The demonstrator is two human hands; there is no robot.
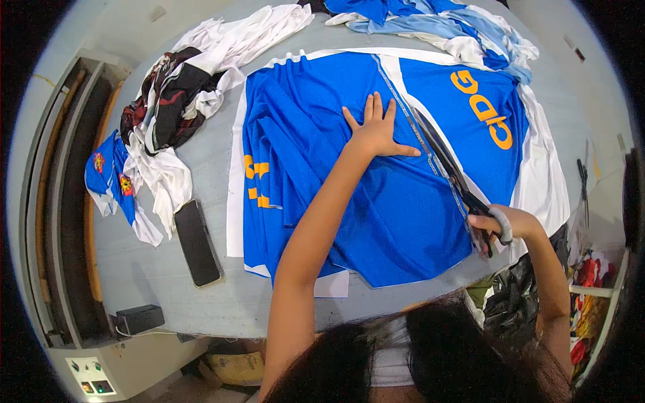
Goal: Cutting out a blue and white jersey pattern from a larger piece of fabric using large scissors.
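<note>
Guiding scissors [459, 180] toward eleven o'clock works best with right grip [516, 224] clamped on them, left grip [376, 137] spread flat on blue cloth [403, 221].

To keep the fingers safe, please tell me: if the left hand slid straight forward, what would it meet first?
Beyond the blue cloth under it, the left hand would probably meet the pale dotted strip; its exact angle is unclear.

A black phone [197, 243] lies left of the left hand [377, 138], nearer the body; a small black box [140, 320] sits farther out that way; dark patterned cloth [176, 101] and white cloth [259, 33] are heaped well to its left. Beyond both hands lies a blue-and-white cloth pile [443, 30]; red fabric [591, 270] sits right of the right hand [524, 225].
</note>
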